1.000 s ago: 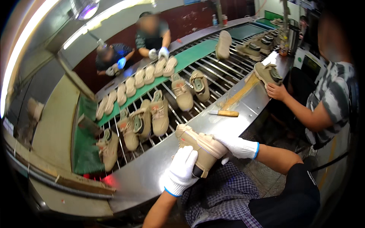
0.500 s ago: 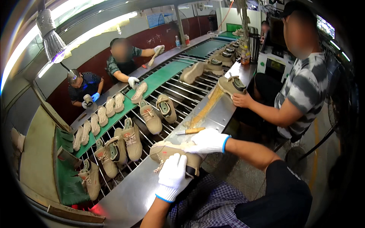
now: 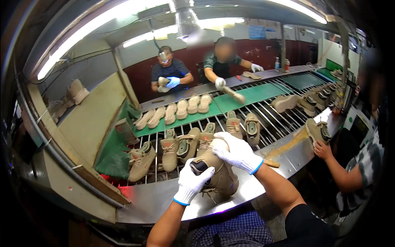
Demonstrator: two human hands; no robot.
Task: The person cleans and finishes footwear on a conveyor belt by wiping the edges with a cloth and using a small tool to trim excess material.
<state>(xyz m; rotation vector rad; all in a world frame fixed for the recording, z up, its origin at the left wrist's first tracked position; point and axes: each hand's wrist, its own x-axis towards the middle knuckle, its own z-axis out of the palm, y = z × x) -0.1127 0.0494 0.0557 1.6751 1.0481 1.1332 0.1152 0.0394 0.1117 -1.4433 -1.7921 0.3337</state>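
Note:
A beige lace-up shoe with a dark collar is tilted between my hands over the metal ledge. My left hand, in a white knit glove, grips it at the collar, thumb across the opening. Around its upper end closes my right hand, gloved the same way, with its fingers on the pale part. Loose laces hang from the shoe's underside. Right of my right wrist lies a wooden-handled knife on the ledge; its blade is hidden.
Beyond the ledge, several beige shoes stand on a rack of metal bars. Behind them, several soles line a green belt. Two co-workers handle shoe parts opposite; at right, a person's hand holds another shoe.
The shoe has gone from lying on its side on the ledge to being lifted and turned in my hands. My view has swung left. Opposite, a co-worker has lifted a sole off the belt.

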